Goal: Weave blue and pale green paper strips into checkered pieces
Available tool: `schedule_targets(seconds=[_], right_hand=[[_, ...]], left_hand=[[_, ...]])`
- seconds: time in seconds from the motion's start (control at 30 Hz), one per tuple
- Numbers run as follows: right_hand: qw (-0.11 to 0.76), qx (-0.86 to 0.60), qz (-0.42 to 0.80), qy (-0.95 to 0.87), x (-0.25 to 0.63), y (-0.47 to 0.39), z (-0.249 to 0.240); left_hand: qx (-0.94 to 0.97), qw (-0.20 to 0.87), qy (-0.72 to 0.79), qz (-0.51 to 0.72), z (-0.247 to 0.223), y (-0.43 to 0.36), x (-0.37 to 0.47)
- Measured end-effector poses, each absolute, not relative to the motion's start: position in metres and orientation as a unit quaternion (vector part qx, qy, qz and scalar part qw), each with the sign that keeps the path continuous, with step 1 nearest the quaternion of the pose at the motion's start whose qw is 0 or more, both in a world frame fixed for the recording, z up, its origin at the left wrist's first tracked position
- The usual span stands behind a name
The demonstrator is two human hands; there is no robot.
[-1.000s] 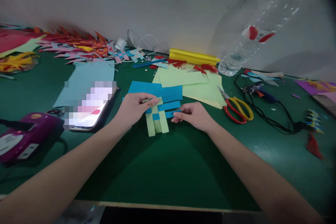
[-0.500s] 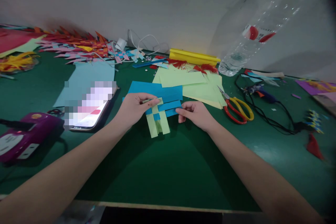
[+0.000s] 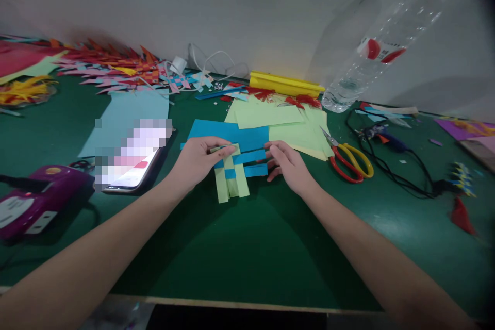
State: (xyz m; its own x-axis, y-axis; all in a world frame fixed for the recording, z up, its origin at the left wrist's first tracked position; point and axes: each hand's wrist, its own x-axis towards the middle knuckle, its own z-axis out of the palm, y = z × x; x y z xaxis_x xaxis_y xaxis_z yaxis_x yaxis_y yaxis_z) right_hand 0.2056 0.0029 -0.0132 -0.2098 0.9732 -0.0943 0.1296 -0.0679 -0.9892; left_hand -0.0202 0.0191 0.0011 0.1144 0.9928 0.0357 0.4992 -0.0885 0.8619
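Between my hands is a small weave of pale green strips (image 3: 242,181) and blue strips (image 3: 256,170). My left hand (image 3: 201,161) pinches its upper left part between thumb and fingers. The green ends hang down toward me, while the blue ends point right. At those blue ends is my right hand (image 3: 284,162), its fingers apart and slightly curled, with nothing visibly gripped. Behind the weave lies a blue paper sheet (image 3: 216,130), partly covered by my left hand.
Pale green sheets (image 3: 301,131) and scissors (image 3: 350,161) lie right of centre. A clear bottle (image 3: 381,51) leans against the wall. On the left are a phone (image 3: 135,165), light blue paper (image 3: 127,108) and a purple device (image 3: 42,198). Black cable (image 3: 410,180) lies at right.
My right hand has let go of the lower blue strip, and its fingers have opened. The blue ends are now spread apart, and the green ends have shifted slightly left. My left hand stays in place.
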Motion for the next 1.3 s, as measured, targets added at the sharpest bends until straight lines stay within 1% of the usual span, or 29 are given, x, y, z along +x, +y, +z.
schedule_targets(seconds=[0.07,0.2,0.27,0.63,0.8,0.93,1.07,1.13,1.23,1.3], right_hand=[[0.371,-0.496,0.535,-0.575,0.205,0.001,-0.010],[0.301,-0.469,0.549,-0.623,0.205,-0.001,-0.004],[0.285,-0.451,0.564,-0.631,0.206,-0.001,-0.002],[0.286,-0.472,0.557,-0.621,0.207,0.004,-0.006],[0.270,-0.493,0.520,-0.643,0.207,0.003,-0.004],[0.276,-0.528,0.434,-0.676,0.206,0.002,-0.006],[0.265,-0.519,0.303,-0.754,0.206,0.000,-0.013],[0.258,-0.525,0.210,-0.784,0.207,-0.002,-0.015],[0.291,-0.514,0.078,-0.803,0.208,-0.004,-0.014],[0.326,-0.459,0.049,-0.825,0.209,-0.002,-0.013]], left_hand=[[0.655,0.362,0.572,0.335,0.003,0.017,-0.018],[0.656,0.366,0.571,0.331,0.005,0.015,-0.016],[0.656,0.367,0.570,0.331,0.005,0.015,-0.016],[0.703,0.343,0.549,0.295,0.003,0.018,-0.018],[0.744,0.324,0.523,0.260,0.002,0.020,-0.018],[0.777,0.281,0.514,0.231,-0.006,0.021,-0.020],[0.844,0.134,0.478,0.201,-0.011,0.021,-0.023],[0.860,0.087,0.456,0.211,-0.010,0.021,-0.023],[0.865,0.081,0.443,0.220,-0.007,0.020,-0.022],[0.871,0.093,0.429,0.220,-0.006,0.019,-0.021]])
